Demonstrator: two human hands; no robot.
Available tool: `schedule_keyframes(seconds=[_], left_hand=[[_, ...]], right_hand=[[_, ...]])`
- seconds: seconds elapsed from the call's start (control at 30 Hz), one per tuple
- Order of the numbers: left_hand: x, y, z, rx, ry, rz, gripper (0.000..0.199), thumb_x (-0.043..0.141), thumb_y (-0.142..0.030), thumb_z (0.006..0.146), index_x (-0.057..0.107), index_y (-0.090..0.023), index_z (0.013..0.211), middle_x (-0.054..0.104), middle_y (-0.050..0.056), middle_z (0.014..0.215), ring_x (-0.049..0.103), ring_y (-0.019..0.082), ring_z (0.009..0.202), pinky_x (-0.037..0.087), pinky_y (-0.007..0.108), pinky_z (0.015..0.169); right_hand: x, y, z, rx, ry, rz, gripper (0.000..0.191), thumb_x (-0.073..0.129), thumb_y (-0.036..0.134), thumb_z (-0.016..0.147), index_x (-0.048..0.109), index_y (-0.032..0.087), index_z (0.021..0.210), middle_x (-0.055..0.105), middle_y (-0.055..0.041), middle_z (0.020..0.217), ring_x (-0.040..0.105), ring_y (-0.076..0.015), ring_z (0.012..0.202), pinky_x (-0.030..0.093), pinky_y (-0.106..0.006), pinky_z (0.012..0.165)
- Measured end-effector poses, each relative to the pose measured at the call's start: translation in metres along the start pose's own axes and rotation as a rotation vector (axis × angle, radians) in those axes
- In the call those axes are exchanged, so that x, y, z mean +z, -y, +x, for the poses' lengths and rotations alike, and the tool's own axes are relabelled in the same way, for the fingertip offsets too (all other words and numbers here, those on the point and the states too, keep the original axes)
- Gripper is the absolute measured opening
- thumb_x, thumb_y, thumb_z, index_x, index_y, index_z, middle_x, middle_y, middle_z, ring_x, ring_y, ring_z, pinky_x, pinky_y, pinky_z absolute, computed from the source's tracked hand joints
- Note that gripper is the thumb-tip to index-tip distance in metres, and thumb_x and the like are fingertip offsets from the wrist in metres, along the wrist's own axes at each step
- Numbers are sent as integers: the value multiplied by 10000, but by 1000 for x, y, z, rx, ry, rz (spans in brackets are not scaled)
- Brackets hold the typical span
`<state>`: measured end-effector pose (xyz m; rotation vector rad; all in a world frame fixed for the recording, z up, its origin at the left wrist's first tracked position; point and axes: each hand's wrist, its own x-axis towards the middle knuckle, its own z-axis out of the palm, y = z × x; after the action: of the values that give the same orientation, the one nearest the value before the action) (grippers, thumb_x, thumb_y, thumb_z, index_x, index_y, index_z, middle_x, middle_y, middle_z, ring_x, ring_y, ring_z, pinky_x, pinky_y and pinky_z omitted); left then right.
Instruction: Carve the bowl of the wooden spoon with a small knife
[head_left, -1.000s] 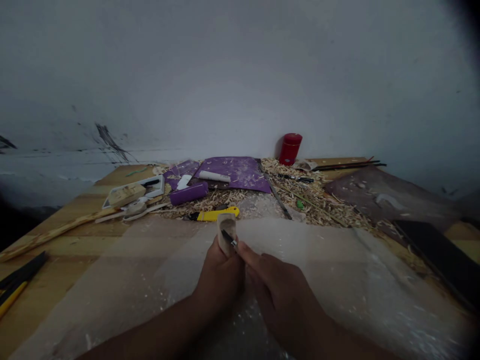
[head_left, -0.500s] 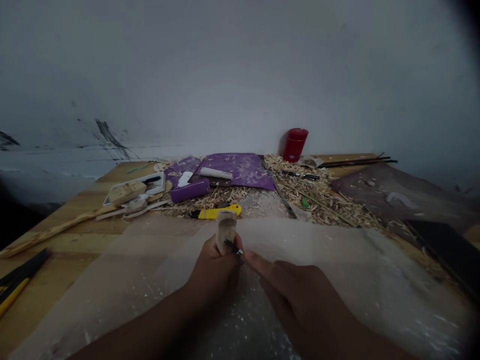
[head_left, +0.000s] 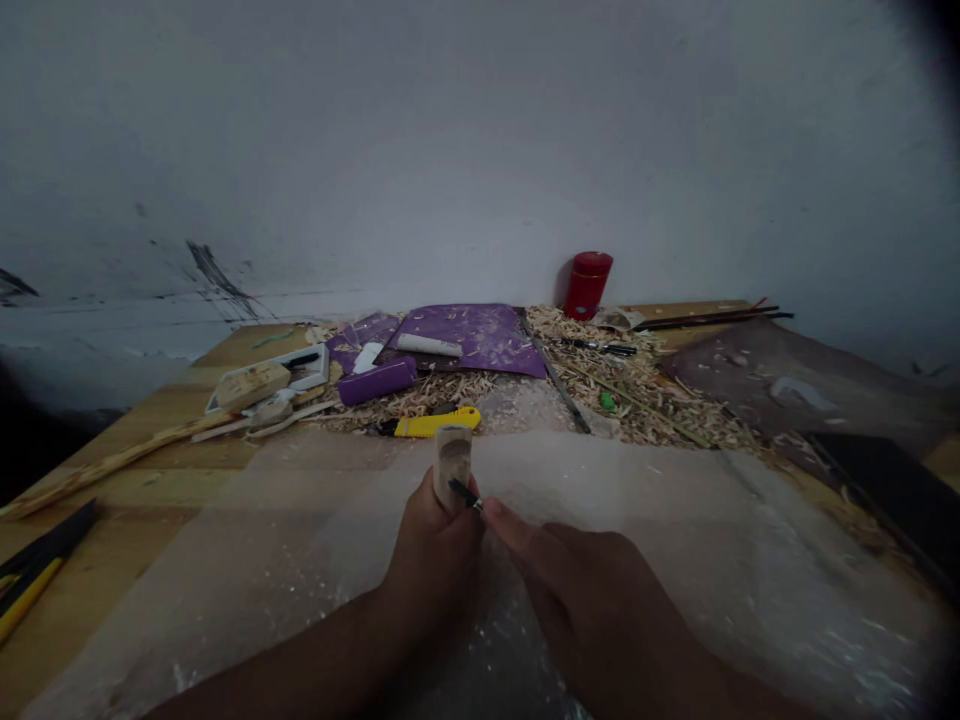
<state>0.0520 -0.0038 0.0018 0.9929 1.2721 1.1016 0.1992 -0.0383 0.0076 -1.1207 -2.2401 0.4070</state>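
Note:
My left hand [head_left: 436, 545] is closed round a pale wooden block [head_left: 452, 462] and holds it upright above the plastic sheet. A rounded hollow shows near the block's top. In my right hand [head_left: 592, 580] is a small carving knife [head_left: 466, 493] with a dark blade and a silvery collar; its handle is hidden in the fist. The blade tip lies against the block's near face, below the hollow. My right index finger stretches along the tool close to the left thumb. Just beyond the block lies a yellow utility knife [head_left: 435, 423].
A clear plastic sheet [head_left: 637, 520] covers the table's front. Wood shavings [head_left: 637, 390] are heaped behind, around a purple folder [head_left: 480, 335] and purple tube [head_left: 377, 382]. A red canister [head_left: 588, 285] stands by the wall. At left are a white tray [head_left: 319, 365], a stick [head_left: 142, 445] and yellow-black pliers-like handles [head_left: 34, 595].
The block has tipped slightly and sits a little lower in view. My right hand has shifted slightly, with the blade still against the wood. The view has moved a touch.

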Motion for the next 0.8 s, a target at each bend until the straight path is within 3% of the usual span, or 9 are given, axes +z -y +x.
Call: schedule_keyframes(seconds=[0.17, 0.23, 0.33, 0.4, 0.57, 0.7, 0.8], left_hand=[[-2, -1, 4, 17, -11, 65, 149, 587, -191, 663, 448, -204, 714, 477, -79, 500, 431, 90, 446, 363, 208, 483], [-2, -2, 6, 37, -42, 92, 150, 590, -198, 659, 449, -202, 708, 474, -80, 501, 429, 90, 444, 361, 208, 480], [-1, -2, 7, 55, -83, 137, 141, 590, -199, 654, 458, -197, 700, 464, -83, 500, 411, 84, 433, 357, 205, 473], [-1, -2, 7, 39, -88, 148, 137, 590, -215, 659, 467, -194, 717, 465, -81, 494, 402, 84, 422, 358, 209, 468], [0, 0, 4, 26, -19, 80, 127, 578, -211, 675, 493, -185, 766, 523, -49, 546, 466, 108, 485, 386, 220, 498], [1, -5, 2, -6, 24, 33, 106, 588, -191, 660, 516, -185, 738, 511, -47, 515, 480, 119, 482, 395, 223, 492], [0, -7, 2, -10, 83, -32, 116, 593, -163, 649, 527, -189, 741, 557, -31, 578, 526, 132, 546, 422, 231, 532]], right_hand=[[4, 7, 8, 189, -73, 330, 366, 370, 160, 869, 491, 228, 1208, 633, -20, 1081, 597, -143, 940, 475, -253, 775], [8, 5, 9, 168, -74, 262, 384, 359, 156, 870, 471, 215, 1232, 641, -41, 1059, 607, -155, 913, 485, -268, 752], [14, 1, 8, 55, -45, -25, 433, 320, 137, 858, 426, 139, 1278, 673, -90, 761, 628, -189, 640, 498, -322, 593], [14, 1, 8, 39, -45, -80, 440, 312, 128, 850, 429, 116, 1275, 657, -83, 679, 613, -190, 574, 494, -327, 560], [5, 6, 13, 139, -61, 186, 411, 371, 138, 855, 447, 188, 1255, 650, -61, 1036, 628, -168, 846, 499, -294, 728], [4, 3, 11, 112, -57, 131, 434, 368, 131, 849, 419, 151, 1280, 651, -89, 1028, 617, -198, 888, 485, -346, 770], [2, 2, 10, 136, -48, 200, 411, 372, 164, 868, 427, 211, 1273, 643, -42, 1050, 608, -167, 900, 471, -312, 797]])
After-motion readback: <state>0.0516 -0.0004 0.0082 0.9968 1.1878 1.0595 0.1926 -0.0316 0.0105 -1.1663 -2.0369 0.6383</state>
